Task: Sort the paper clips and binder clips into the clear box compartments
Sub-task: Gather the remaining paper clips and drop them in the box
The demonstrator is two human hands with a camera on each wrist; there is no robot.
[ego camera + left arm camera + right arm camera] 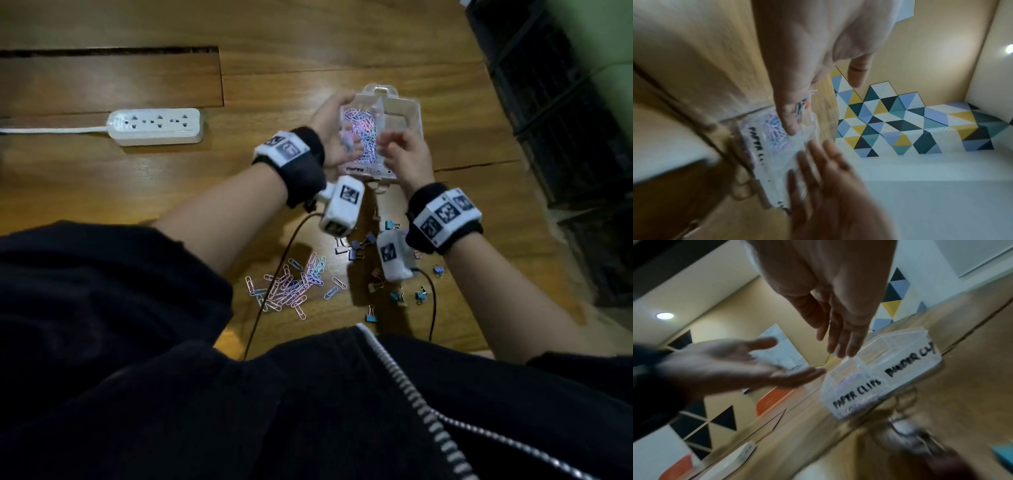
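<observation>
While both of your hands hover over the clear plastic two-compartment box [380, 130] in the upper middle of the head view, neither grips anything I can make out. Your left hand [334, 132] sits at the box's left side, palm up and fingers spread in the right-wrist view, as if tipping clips off the palm. Your right hand [406, 154] has straight, relaxed fingers over the divider, likely guiding clips into the correct side.

Handwritten black labels on the box's front wall read PAPER CLIPS and, as far as it shows, BINDER CLIPS. Thin pastel wire paper clips [363, 133] already fill the left compartment; the right one looks empty.

Below the box, a loose tangle of pink, lilac and blue paper clips [291, 286] lies on the glossy wooden worktop [171, 185] at lower centre. Small blue, purple and tan folded-metal binder clips [397, 296], with wire handles, are scattered to its right, so I judge the sorting well short of done. The flat wire clips will snag on one another, so you may find scooping easier than pinching.

A white plastic power strip [156, 126] rests at the upper left.
</observation>
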